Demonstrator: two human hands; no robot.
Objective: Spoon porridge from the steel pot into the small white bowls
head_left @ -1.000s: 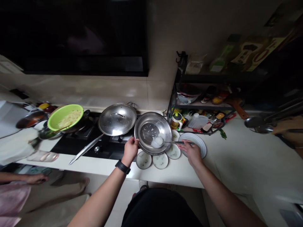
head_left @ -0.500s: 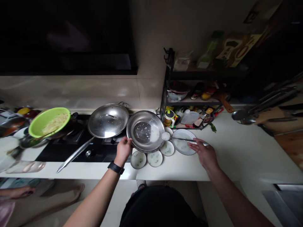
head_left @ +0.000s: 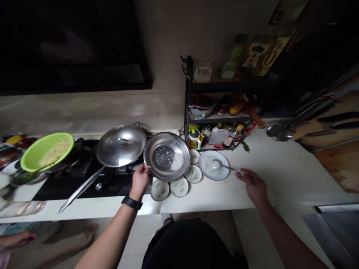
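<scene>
My left hand (head_left: 141, 181) grips the near-left rim of a wide steel basin (head_left: 155, 144), its thumb on the edge. A little white liquid pools on the basin's right side, with white specks on its floor. In my right hand (head_left: 254, 185) is the handle of a ladle (head_left: 215, 165). The ladle's bowl rests over a ribbed plate (head_left: 204, 158) that holds whitish liquid. Between basin and plate are small bowls, among them one small bowl (head_left: 194, 174) with pale liquid and green bits; another small bowl (head_left: 159, 190) sits in front of the basin.
Left of the basin, a lidded steel pan (head_left: 121, 145) stands on the black hob (head_left: 81, 186), its long handle jutting toward me. Further left is a green bowl (head_left: 30, 155) of shredded food. Behind stands a spice rack (head_left: 193, 121). Another person's hand (head_left: 21, 238) shows at lower left.
The ladle has moved right, from beside the basin's rim to over the ribbed plate, with my right hand shifting right too. My left hand keeps its grip on the basin. The view has shifted slightly.
</scene>
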